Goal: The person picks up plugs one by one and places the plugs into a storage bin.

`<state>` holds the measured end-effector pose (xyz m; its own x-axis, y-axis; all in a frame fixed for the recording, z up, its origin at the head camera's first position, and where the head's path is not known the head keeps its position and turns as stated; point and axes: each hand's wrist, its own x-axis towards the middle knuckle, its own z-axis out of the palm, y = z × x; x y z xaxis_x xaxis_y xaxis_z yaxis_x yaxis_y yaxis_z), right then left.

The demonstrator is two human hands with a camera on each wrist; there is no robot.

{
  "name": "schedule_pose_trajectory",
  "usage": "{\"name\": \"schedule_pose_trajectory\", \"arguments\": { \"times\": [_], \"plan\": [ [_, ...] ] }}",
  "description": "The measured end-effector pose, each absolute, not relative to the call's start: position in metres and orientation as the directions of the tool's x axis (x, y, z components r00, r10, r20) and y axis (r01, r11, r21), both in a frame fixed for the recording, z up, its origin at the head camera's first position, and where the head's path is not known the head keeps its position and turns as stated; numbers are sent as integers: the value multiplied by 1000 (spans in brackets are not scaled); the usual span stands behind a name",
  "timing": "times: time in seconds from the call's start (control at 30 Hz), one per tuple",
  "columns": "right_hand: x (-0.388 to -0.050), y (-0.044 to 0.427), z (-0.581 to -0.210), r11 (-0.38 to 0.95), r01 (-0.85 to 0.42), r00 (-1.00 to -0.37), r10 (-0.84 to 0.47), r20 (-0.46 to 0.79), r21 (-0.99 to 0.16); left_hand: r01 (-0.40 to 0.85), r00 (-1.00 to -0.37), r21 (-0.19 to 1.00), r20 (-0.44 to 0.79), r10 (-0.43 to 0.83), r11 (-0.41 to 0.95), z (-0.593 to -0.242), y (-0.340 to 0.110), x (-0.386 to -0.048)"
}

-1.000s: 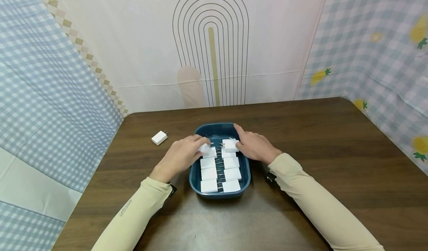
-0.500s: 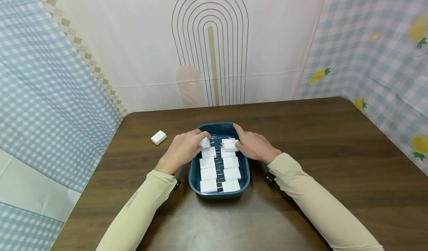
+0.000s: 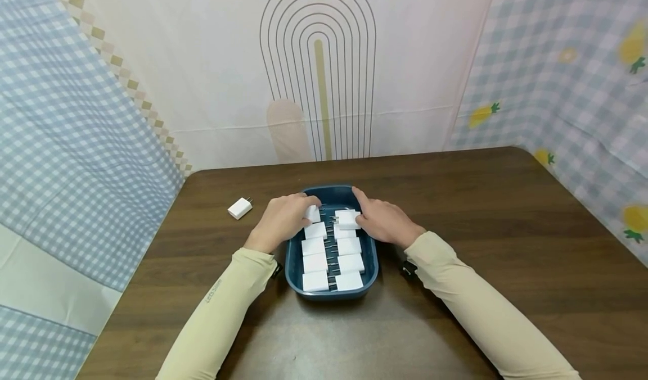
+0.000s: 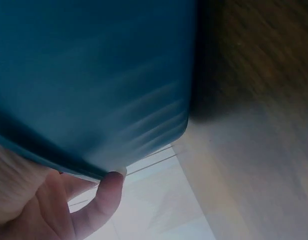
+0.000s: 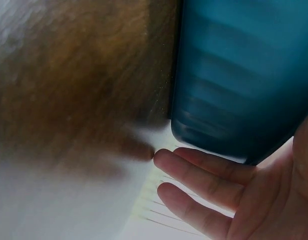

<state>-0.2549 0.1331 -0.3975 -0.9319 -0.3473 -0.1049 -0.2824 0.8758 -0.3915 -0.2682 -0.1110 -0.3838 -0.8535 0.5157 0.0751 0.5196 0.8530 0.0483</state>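
Note:
A dark blue tray (image 3: pixel 331 297) holds several white charger plugs in two columns, prongs facing inward. My left hand (image 3: pixel 283 218) reaches over the tray's left rim and pinches a white charger plug (image 3: pixel 313 215) at the top of the left column, partly covering it. My right hand (image 3: pixel 387 220) rests at the right rim, index finger along the rim near the far corner. Its thumb touches a charger plug (image 3: pixel 347 219) atop the right column. In the right wrist view, the right fingers (image 5: pixel 199 175) extend loosely outside the tray wall. Both wrist views hide the tray's inside.
Left of the tray, one more white charger plug (image 3: pixel 240 208) lies on the brown wooden table (image 3: pixel 455 200). Behind the table hangs a white patterned cloth (image 3: pixel 217 76), with checked cloth on both sides.
My left hand has shifted slightly right and away from me, lowering the pinched charger plug above the left column. My right hand has stayed in place.

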Motion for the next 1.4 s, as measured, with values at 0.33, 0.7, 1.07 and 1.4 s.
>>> {"name": "schedule_pose_trajectory", "arguments": {
  "times": [0.33,0.7,1.07,1.4],
  "plan": [
    [-255,132,-396,872,-290,-930,-353,-98,-395,483,-875,41,-20,484,875,-381,-108,-269],
    [-253,131,-395,873,-296,-929,-357,-95,-387,463,-884,64,-34,466,884,-384,-107,-264],
    [-254,132,-396,875,-301,-931,-356,-81,-379,480,-871,20,135,473,877,-392,-107,-261],
    [-252,133,-398,875,-288,-934,-347,-89,-388,504,-852,87,215,478,860,-397,-113,-258]
  ]
}}
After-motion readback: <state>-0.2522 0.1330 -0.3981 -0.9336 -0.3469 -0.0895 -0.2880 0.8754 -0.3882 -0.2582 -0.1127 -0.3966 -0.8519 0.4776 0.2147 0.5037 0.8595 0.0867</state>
